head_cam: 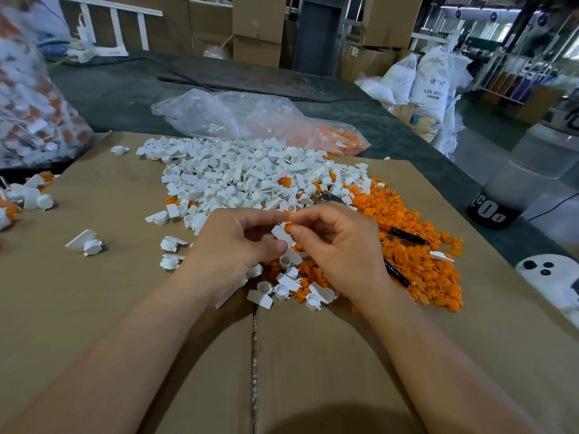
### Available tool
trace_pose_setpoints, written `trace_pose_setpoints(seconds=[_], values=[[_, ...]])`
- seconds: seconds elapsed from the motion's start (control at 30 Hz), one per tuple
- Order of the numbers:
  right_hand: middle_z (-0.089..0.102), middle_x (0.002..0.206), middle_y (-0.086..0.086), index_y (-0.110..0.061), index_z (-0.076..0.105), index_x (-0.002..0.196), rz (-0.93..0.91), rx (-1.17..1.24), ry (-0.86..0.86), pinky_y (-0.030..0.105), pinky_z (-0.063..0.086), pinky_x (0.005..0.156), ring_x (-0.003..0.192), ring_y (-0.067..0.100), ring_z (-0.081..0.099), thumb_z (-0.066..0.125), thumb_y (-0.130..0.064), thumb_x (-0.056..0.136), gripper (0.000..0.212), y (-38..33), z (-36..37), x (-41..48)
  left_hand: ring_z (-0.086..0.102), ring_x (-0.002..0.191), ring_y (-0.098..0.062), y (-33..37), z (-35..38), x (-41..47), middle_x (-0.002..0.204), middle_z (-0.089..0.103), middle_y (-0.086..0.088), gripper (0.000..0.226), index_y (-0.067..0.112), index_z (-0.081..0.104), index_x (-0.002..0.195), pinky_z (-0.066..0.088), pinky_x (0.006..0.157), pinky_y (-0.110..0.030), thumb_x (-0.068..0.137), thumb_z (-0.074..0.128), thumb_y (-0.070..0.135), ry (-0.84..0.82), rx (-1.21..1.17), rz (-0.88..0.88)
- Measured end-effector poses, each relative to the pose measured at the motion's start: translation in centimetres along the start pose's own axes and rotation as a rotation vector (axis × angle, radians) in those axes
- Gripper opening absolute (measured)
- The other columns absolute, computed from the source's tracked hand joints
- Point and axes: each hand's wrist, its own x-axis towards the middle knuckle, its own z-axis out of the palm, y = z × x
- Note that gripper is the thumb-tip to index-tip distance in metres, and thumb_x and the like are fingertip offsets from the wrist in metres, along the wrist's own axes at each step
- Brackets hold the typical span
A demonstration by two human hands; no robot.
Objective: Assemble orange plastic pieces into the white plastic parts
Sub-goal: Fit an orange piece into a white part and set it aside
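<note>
My left hand (233,245) pinches a white plastic part (283,234) between thumb and fingers, just above the cardboard. My right hand (340,249) pinches an orange piece (289,227) with thumb and forefinger and holds it against the top of that white part. A big heap of white parts (238,177) lies behind my hands. A heap of orange pieces (416,245) spreads to the right. Several loose white parts (282,288) sit under and between my wrists.
Brown cardboard (125,302) covers the table. Pliers with red and black handles (401,234) lie on the orange heap. Clear bags sit at the back (250,117) and far left (31,114). Finished pieces (28,195) lie at the left edge. A white container lid (551,277) sits at right.
</note>
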Motion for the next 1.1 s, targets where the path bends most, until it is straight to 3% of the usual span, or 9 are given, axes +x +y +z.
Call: trace_pose_setpoints(seconds=[0.17,0.33,0.53,0.6,0.7,0.77,0.9,1.1], values=[[0.067,0.080,-0.001,-0.011,0.071,0.087,0.010,0.020,-0.006,0.029,0.053,0.065,0.071,0.011,0.063,0.068,-0.004,0.079,0.011,-0.05,-0.16,-0.03,0.068,0.061,-0.008,0.02,0.22,-0.19,0.066,0.072,0.000,0.030,0.027,0.070,0.081,0.054,0.062,-0.021,0.072,0.072,-0.001,0.021,-0.055,0.026],[0.065,0.078,-0.012,-0.016,0.071,0.086,0.064,0.084,-0.039,0.024,0.055,0.068,0.074,0.007,0.066,0.069,-0.003,0.078,0.015,-0.12,-0.30,-0.05,0.068,0.063,-0.007,0.12,0.23,-0.23,0.069,0.073,0.003,0.032,0.026,0.069,0.081,0.052,0.060,-0.014,0.072,0.070,-0.004,0.004,-0.069,0.055],[0.064,0.078,-0.017,-0.029,0.067,0.079,0.154,0.116,-0.115,0.016,0.054,0.071,0.075,0.001,0.066,0.069,-0.002,0.078,0.026,-0.38,-0.78,-0.06,0.064,0.058,-0.001,0.22,0.34,-0.44,0.067,0.071,0.008,0.048,0.043,0.067,0.070,0.051,0.059,-0.012,0.073,0.072,-0.004,0.020,0.086,0.114],[0.063,0.075,-0.019,-0.022,0.070,0.082,0.149,0.086,-0.119,0.015,0.053,0.070,0.073,0.000,0.065,0.069,-0.003,0.078,0.019,-0.41,-0.80,-0.06,0.062,0.055,0.001,0.31,0.41,-0.55,0.063,0.069,0.012,0.042,0.040,0.065,0.076,0.049,0.057,-0.010,0.073,0.073,-0.001,0.004,0.132,0.114],[0.059,0.073,-0.023,-0.011,0.073,0.088,0.088,-0.011,-0.115,0.013,0.051,0.067,0.072,-0.002,0.063,0.069,-0.005,0.079,0.012,-0.55,-0.55,-0.17,0.065,0.060,-0.008,0.31,0.48,-0.66,0.069,0.071,0.006,0.038,0.038,0.066,0.079,0.052,0.060,-0.018,0.074,0.073,0.002,0.001,0.181,0.111],[0.061,0.075,-0.021,-0.014,0.073,0.087,0.109,0.038,-0.103,0.013,0.052,0.067,0.073,-0.002,0.064,0.069,-0.005,0.079,0.013,-0.55,-0.51,-0.24,0.067,0.062,-0.011,0.40,0.45,-0.75,0.068,0.071,0.003,0.039,0.037,0.068,0.078,0.053,0.062,-0.020,0.074,0.072,-0.002,0.005,0.129,0.117],[0.067,0.082,-0.011,-0.027,0.068,0.086,0.194,0.239,-0.113,0.022,0.055,0.075,0.080,0.006,0.068,0.067,-0.001,0.079,0.026,-0.43,-0.88,-0.09,0.067,0.066,-0.002,0.54,0.35,-0.84,0.069,0.072,0.009,0.035,0.029,0.069,0.084,0.050,0.062,-0.011,0.076,0.067,-0.004,0.009,-0.044,0.087],[0.068,0.083,-0.010,-0.027,0.066,0.087,0.203,0.307,-0.160,0.021,0.054,0.074,0.077,0.006,0.068,0.064,0.002,0.081,0.030,-0.36,-0.89,0.00,0.068,0.070,-0.007,0.72,0.56,-0.48,0.083,0.070,-0.007,0.026,0.019,0.067,0.092,0.051,0.063,-0.012,0.081,0.060,-0.004,0.023,-0.245,-0.015]])
